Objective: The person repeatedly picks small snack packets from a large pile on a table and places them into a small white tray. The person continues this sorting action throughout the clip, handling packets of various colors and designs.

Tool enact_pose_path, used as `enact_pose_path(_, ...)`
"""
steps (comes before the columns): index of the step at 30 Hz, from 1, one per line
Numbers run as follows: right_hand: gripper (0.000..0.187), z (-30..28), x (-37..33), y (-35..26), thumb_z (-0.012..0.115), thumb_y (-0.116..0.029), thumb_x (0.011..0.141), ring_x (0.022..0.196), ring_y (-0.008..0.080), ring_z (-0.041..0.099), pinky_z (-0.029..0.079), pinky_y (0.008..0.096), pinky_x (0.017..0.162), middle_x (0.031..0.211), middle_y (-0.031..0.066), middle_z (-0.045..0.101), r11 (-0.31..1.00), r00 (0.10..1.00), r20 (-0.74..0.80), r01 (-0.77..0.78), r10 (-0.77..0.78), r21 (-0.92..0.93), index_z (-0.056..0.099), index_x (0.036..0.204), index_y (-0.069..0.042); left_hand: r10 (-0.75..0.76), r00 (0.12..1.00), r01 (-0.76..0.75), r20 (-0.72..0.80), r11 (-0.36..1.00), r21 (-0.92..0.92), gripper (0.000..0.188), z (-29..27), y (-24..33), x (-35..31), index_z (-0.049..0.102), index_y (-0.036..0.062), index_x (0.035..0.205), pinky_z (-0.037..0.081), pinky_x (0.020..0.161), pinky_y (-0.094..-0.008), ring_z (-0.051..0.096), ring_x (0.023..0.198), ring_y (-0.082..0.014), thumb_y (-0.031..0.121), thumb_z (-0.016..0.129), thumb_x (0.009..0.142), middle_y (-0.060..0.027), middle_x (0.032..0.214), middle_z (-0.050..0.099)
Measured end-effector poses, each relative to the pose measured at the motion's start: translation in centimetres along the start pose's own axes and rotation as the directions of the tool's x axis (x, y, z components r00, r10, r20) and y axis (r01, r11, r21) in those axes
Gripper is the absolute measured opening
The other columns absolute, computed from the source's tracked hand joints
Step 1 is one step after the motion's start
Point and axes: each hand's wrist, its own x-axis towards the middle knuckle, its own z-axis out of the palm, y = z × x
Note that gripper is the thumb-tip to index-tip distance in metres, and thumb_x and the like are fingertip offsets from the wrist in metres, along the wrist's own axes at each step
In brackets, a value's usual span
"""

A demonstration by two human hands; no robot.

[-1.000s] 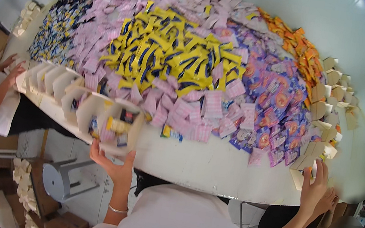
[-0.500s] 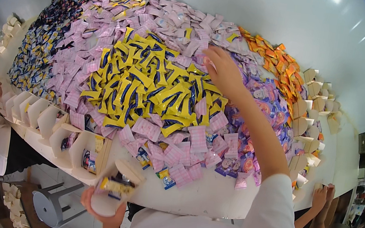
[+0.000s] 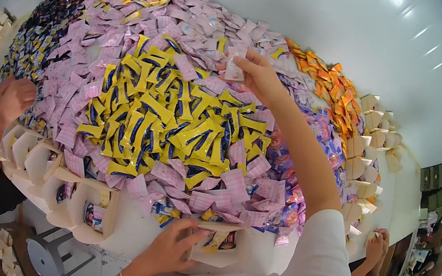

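My left hand (image 3: 169,248) grips an open cream paperboard box (image 3: 203,256) at the table's near edge. Inside it lie a yellow packet (image 3: 213,242) and a dark packet (image 3: 228,241). Over the far middle of the pile, my right hand (image 3: 262,77) pinches a pale pink sachet (image 3: 235,70) between thumb and fingers. Below that hand spreads a heap of yellow-and-blue packets (image 3: 151,108), with pink checked sachets (image 3: 234,184) around its near side. Purple packets (image 3: 302,144) lie beneath and beside my right forearm.
Filled cream boxes (image 3: 97,191) line the near left edge; more boxes (image 3: 360,169) stand on the right. Dark blue packets (image 3: 29,52) and orange packets (image 3: 325,76) lie farther out. A co-worker's hands (image 3: 16,98) reach in at left, another's (image 3: 376,247) at right. A grey stool (image 3: 45,260) stands below.
My left hand has carried the box rightward to the table edge. My right hand has lifted a pink sachet off the pile. The left co-worker's hands have moved onto the blue packets.
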Motion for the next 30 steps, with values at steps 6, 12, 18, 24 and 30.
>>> enact_pose_path(6,0.009,-0.3,-2.6,0.8,0.054,-0.007,0.081,0.081,0.0235,0.062,0.051,0.0333,0.074,0.088,0.0132,0.059,0.957,0.988,0.115,0.065,-0.101,0.284,0.051,0.088,-0.002,0.095,0.994,-0.094,-0.055,0.995,0.016,0.082,0.4,-0.3,0.6,0.042,0.0139,0.122,0.043,0.086,-0.0413,0.047,0.106,-0.0346,0.016,0.079,0.048,-0.0166,0.121,0.042)
enact_pose_path(12,0.013,3.2,-3.3,-0.6,0.067,-0.012,0.070,0.061,0.0147,0.055,0.043,0.0292,0.052,0.065,0.0030,0.054,0.718,0.998,-0.025,0.026,-0.060,-0.695,0.058,0.077,-0.007,0.038,0.977,-0.030,-0.210,0.999,0.043,0.086,0.8,-0.4,-2.4,0.039,0.0125,0.121,0.044,0.083,-0.0432,0.051,0.101,-0.0356,0.020,0.080,0.046,-0.0161,0.117,0.047)
enact_pose_path(18,0.026,4.9,-1.7,3.8,0.058,-0.010,0.068,0.068,0.0302,0.060,0.045,0.0408,0.056,0.089,0.0117,0.052,-0.140,0.846,0.525,0.511,-0.093,-0.848,0.057,0.093,-0.008,0.066,0.979,-0.051,-0.191,0.995,0.086,0.090,1.0,-0.7,-1.7,0.035,0.0133,0.125,0.044,0.082,-0.0441,0.051,0.100,-0.0362,0.021,0.080,0.047,-0.0180,0.116,0.048)
enact_pose_path(24,0.038,4.1,-2.9,-0.7,0.058,-0.012,0.070,0.064,0.0294,0.059,0.047,0.0406,0.056,0.077,0.0155,0.058,-0.076,0.902,0.425,0.419,-0.082,-0.905,0.051,0.107,-0.008,0.099,0.959,-0.075,-0.265,0.992,0.099,0.088,1.9,-1.3,-1.8,0.032,0.0131,0.127,0.043,0.082,-0.0447,0.052,0.098,-0.0369,0.020,0.078,0.052,-0.0198,0.115,0.048)
enact_pose_path(30,0.051,-12.2,-5.5,-5.6,0.062,-0.026,0.078,0.053,0.0149,0.059,0.048,0.0299,0.052,0.074,0.0097,0.060,0.585,0.873,-0.388,-0.156,-0.295,-0.796,0.045,0.116,0.004,0.098,0.961,-0.061,-0.257,0.987,0.148,0.092,2.1,-1.3,-2.1,0.030,0.0138,0.128,0.043,0.081,-0.0446,0.052,0.097,-0.0361,0.024,0.079,0.052,-0.0198,0.115,0.047)
